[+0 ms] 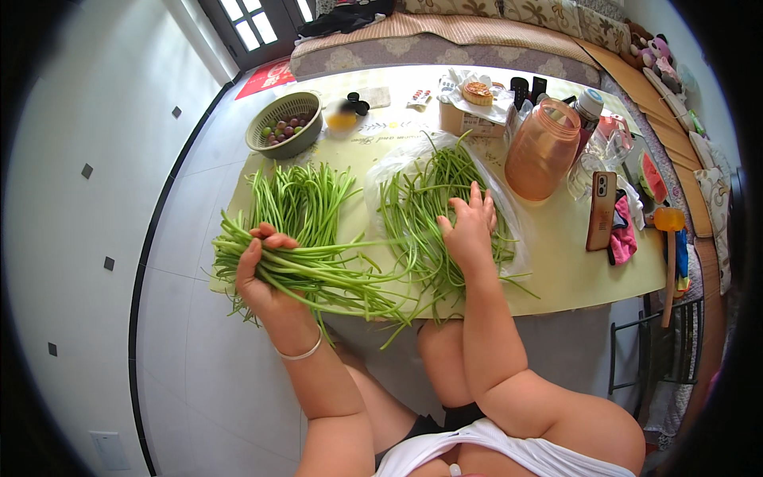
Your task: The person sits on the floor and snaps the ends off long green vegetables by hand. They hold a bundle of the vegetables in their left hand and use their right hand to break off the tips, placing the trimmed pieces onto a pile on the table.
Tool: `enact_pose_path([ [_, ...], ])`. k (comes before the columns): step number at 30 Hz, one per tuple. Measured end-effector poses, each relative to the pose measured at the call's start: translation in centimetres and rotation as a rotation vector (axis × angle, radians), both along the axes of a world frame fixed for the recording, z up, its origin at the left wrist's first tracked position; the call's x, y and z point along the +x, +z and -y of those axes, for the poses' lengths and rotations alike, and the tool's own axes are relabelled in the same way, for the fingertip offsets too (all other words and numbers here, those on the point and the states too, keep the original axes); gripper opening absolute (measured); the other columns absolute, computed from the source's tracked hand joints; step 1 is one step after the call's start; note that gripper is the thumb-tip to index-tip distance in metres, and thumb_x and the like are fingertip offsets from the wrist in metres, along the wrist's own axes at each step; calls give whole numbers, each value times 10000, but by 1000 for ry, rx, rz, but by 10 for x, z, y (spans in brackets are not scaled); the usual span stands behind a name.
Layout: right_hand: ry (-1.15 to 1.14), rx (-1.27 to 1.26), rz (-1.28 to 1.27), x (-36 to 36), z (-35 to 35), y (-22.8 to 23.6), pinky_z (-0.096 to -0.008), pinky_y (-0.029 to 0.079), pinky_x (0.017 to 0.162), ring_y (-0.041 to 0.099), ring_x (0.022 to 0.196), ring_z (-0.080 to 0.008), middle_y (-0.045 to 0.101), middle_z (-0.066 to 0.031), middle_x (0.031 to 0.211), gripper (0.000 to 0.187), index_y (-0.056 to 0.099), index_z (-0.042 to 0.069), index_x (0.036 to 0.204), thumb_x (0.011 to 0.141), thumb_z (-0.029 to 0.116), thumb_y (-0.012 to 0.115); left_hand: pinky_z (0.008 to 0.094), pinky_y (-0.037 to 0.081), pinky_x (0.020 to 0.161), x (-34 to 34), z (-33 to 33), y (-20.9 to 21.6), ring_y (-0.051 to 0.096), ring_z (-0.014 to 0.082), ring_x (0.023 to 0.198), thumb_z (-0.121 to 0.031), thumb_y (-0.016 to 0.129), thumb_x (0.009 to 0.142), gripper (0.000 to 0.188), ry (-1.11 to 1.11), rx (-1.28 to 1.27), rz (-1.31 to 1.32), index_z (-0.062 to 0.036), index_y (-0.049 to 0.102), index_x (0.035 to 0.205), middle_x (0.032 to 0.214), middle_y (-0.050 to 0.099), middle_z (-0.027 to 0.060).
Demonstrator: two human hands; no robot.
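Note:
At the near left of the table, my left hand point(269, 278) is closed around a bunch of long thin green vegetable stems point(350, 274), whose loose ends trail to the right. Just beyond it lies a thick pile of similar stems point(298, 203). My right hand point(470, 234) rests over another, tangled stem heap point(417, 207), palm down, with its fingers apart. A thin, clear plastic bag point(397, 163) is spread under that heap. What lies beneath my right palm is hidden.
A basket point(258, 135) of grapes point(284, 131) stands far left. Farther right are a pastry point(477, 93) on a box, a large pink plastic jar point(543, 151), a phone point(601, 211) and pink cloth point(622, 230). The table's near edge point(572, 300) curves before my lap.

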State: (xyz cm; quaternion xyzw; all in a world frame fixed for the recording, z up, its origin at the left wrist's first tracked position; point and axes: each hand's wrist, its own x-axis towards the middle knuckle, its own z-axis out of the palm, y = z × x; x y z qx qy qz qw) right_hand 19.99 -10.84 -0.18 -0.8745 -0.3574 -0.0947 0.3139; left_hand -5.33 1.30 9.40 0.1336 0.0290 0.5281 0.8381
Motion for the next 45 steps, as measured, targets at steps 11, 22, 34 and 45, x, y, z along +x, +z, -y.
enact_pose_path([
  [11,-51,11,-73,6,-3,-3,-498,248,1068,348,1261,-367,439,-175,1313,386,633,29,1087,777,250,697,393,482,733,37,18,-6,555,183,683,-55,607,807,233,-160,92,-280,-15,599,1036,805,603,74],
  [22,124,298,-173,-2,6,25,-430,385,951,546,1043,-296,635,-104,1055,216,669,-9,956,804,143,655,397,487,700,55,22,-17,565,192,675,-49,652,786,189,-257,44,-333,-22,610,968,798,625,90],
  [34,498,745,-465,-45,16,80,-275,494,755,639,861,-205,665,-102,950,164,689,-2,898,804,-85,583,401,582,716,70,19,-31,671,285,869,-30,631,800,180,-308,4,-394,11,620,975,1111,626,253],
  [45,756,607,-292,-63,8,81,-307,526,687,657,794,-235,682,-88,905,143,692,36,851,769,-64,632,317,560,734,75,21,-33,662,233,803,-13,649,798,243,-256,9,-431,87,622,1018,932,671,176],
])
